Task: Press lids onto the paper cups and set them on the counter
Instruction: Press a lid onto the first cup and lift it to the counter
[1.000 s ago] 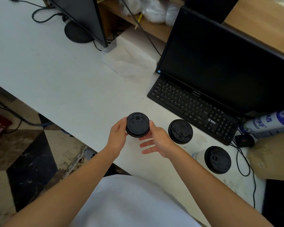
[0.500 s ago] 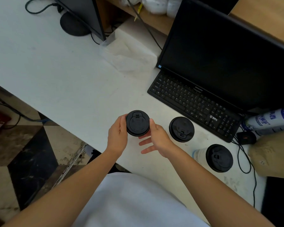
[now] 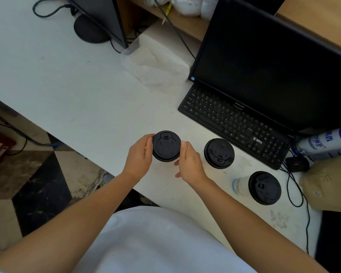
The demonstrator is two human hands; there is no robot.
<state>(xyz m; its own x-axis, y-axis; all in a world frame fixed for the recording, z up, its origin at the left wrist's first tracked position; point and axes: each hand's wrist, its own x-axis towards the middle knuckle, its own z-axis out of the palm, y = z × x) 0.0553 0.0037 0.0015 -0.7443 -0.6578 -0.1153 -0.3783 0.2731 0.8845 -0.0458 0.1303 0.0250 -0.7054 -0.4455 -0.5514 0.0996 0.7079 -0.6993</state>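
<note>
Both hands are on one lidded cup (image 3: pixel 166 146), held over the white counter (image 3: pixel 71 91) near its front edge. The left hand (image 3: pixel 139 156) curls around the cup's left side, thumb and fingers closed against the rim of the lid. The right hand (image 3: pixel 189 162) presses its thumb to the right side of the lid, while its other fingers are spread loosely below; whether they touch the cup wall I cannot tell from here. The cup body itself is hidden under the lid and the hands.

I count three cups, each with a black plastic lid. The held one shows a round lid with a raised rim and a small sip flap toward the far side. The second cup (image 3: pixel 219 153) stands just to the right of the right hand, its flap turned toward the person. The third cup (image 3: pixel 264 187) stands farther right and nearer the edge, and it alone shows a strip of white wall with blue print.

Room is tight on the right: a black keyboard (image 3: pixel 234 123) lies just behind the two standing cups, under a dark monitor (image 3: pixel 264 62), with one black mouse (image 3: pixel 296 164) and its cable beside the third cup. To the left of the hands the counter lies bare and wide up to a second monitor's round base (image 3: pixel 90 30). The counter's front edge runs diagonally close under the wrists, with dark and light floor tiles (image 3: pixel 37 194) below.
</note>
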